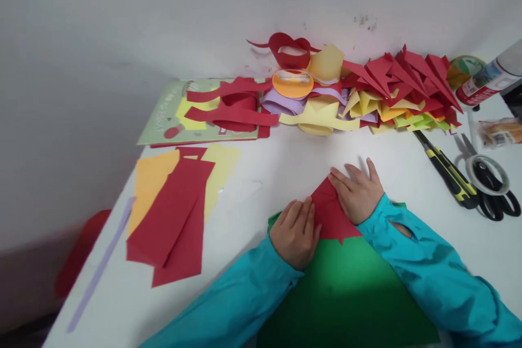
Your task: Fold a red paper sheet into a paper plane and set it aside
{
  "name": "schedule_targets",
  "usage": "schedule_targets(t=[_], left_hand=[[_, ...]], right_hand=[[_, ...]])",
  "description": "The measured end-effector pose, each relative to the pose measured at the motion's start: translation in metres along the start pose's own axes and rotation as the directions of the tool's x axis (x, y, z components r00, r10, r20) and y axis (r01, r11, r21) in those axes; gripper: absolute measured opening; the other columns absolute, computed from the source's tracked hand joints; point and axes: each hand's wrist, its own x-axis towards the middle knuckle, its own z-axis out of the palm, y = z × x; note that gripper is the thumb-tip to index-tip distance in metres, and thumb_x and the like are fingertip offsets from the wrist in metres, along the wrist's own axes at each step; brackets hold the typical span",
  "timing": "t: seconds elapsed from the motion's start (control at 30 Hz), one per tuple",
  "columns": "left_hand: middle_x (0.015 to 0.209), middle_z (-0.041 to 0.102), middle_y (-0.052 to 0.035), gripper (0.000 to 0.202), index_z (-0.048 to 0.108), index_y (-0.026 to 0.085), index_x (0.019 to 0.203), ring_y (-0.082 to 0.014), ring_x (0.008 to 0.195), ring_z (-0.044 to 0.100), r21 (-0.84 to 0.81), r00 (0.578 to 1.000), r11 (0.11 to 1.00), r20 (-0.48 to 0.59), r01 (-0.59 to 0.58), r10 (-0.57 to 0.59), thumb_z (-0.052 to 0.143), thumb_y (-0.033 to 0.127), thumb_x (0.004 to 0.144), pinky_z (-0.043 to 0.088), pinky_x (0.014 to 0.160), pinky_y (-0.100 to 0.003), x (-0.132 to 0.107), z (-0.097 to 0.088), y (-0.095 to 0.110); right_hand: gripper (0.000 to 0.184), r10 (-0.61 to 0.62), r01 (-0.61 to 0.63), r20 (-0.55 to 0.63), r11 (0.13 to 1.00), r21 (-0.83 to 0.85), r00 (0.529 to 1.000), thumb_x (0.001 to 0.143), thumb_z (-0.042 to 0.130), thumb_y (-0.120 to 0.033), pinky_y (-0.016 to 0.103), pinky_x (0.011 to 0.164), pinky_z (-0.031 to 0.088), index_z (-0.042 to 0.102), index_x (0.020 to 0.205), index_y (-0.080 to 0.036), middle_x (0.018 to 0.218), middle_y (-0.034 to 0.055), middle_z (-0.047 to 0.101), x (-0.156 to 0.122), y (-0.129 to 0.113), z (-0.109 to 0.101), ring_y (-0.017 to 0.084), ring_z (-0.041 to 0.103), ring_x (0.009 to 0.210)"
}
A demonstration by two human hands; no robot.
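Note:
A folded sheet of red paper (329,215) with a pointed top lies over a large green board (367,288). The fingers of my left hand (296,232) are bent and pressed together at the paper's left edge. My right hand (359,193) holds the paper's top corner and right edge, with some fingertips pressed together there and its outer fingers spread upward. Part of the paper is hidden under both hands. A small notched red piece sticks out at its lower edge.
Red paper sheets (171,217) lie left, by a purple strip (101,263). Paper crowns (316,117) and folded red pieces (408,76) line the wall. Right are a utility knife (451,176), scissors (495,204), a tape roll (468,167) and a spray can (489,82).

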Motion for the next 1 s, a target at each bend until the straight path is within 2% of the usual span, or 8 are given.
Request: schedule_targets(t=[0.13, 0.23, 0.4, 0.53, 0.8, 1.0], left_hand=[[0.099, 0.065, -0.0218, 0.024, 0.064, 0.000, 0.091, -0.0268, 0.086, 0.058, 0.049, 1.000, 0.999, -0.012, -0.020, 0.020, 0.055, 0.016, 0.077, 0.053, 0.073, -0.041, -0.007, -0.006, -0.002], [0.101, 0.064, -0.0209, 0.026, 0.063, 0.000, 0.094, -0.0271, 0.091, 0.057, 0.025, 0.998, 0.998, -0.001, -0.061, 0.061, 0.056, 0.016, 0.076, 0.053, 0.077, -0.041, -0.010, -0.006, -0.008], [0.104, 0.063, -0.0197, 0.030, 0.061, 0.001, 0.102, -0.0279, 0.098, 0.056, -0.031, 0.995, 0.994, 0.006, -0.103, 0.103, 0.054, 0.018, 0.078, 0.052, 0.082, -0.043, 0.002, 0.004, -0.024], [0.105, 0.063, -0.0189, 0.032, 0.059, 0.004, 0.107, -0.0278, 0.098, 0.057, -0.047, 0.994, 0.993, 0.006, -0.104, 0.105, 0.051, 0.018, 0.079, 0.052, 0.082, -0.045, 0.007, 0.007, -0.028], [0.099, 0.066, -0.0184, 0.024, 0.064, 0.003, 0.095, -0.0261, 0.089, 0.058, -0.030, 0.995, 0.996, 0.037, -0.089, 0.090, 0.053, 0.015, 0.077, 0.054, 0.078, -0.042, -0.004, -0.009, -0.027], [0.093, 0.067, -0.0165, 0.024, 0.063, 0.006, 0.097, -0.0250, 0.087, 0.058, -0.005, 0.996, 0.996, 0.002, -0.085, 0.085, 0.054, 0.013, 0.076, 0.054, 0.075, -0.041, -0.014, -0.012, -0.028]], right_hand=[[0.031, 0.003, -0.003, 0.000, 1.000, -0.006, 1.000, 0.084, 0.046, -0.019, 0.059, 0.102, 0.014, 0.059, 0.112, -0.022, 0.118, 0.0015, 0.059, -0.001, 0.000, 0.000, 0.027, 0.046, 0.109], [0.030, -0.009, 0.009, -0.001, 1.000, -0.024, 1.000, 0.085, 0.045, -0.018, 0.060, 0.102, 0.013, 0.059, 0.112, -0.022, 0.119, 0.0005, 0.059, -0.001, 0.002, 0.001, 0.028, 0.044, 0.111], [0.029, 0.007, -0.013, -0.062, 0.995, -0.099, 0.998, 0.087, 0.043, -0.017, 0.060, 0.100, 0.015, 0.060, 0.110, -0.022, 0.117, -0.0002, 0.060, 0.007, 0.014, 0.008, 0.029, 0.045, 0.111], [0.029, 0.015, -0.023, -0.070, 0.993, -0.113, 0.997, 0.088, 0.043, -0.017, 0.060, 0.101, 0.013, 0.059, 0.110, -0.023, 0.117, -0.0004, 0.060, 0.011, 0.022, 0.012, 0.028, 0.045, 0.111], [0.030, 0.032, -0.036, -0.055, 0.995, -0.088, 0.998, 0.087, 0.043, -0.017, 0.059, 0.102, 0.012, 0.058, 0.112, -0.024, 0.119, -0.0008, 0.059, 0.008, 0.022, 0.015, 0.026, 0.046, 0.110], [0.031, 0.039, -0.043, -0.042, 0.996, -0.081, 0.998, 0.087, 0.042, -0.016, 0.060, 0.101, 0.013, 0.058, 0.113, -0.024, 0.120, -0.0009, 0.058, 0.008, 0.023, 0.015, 0.027, 0.047, 0.110]])
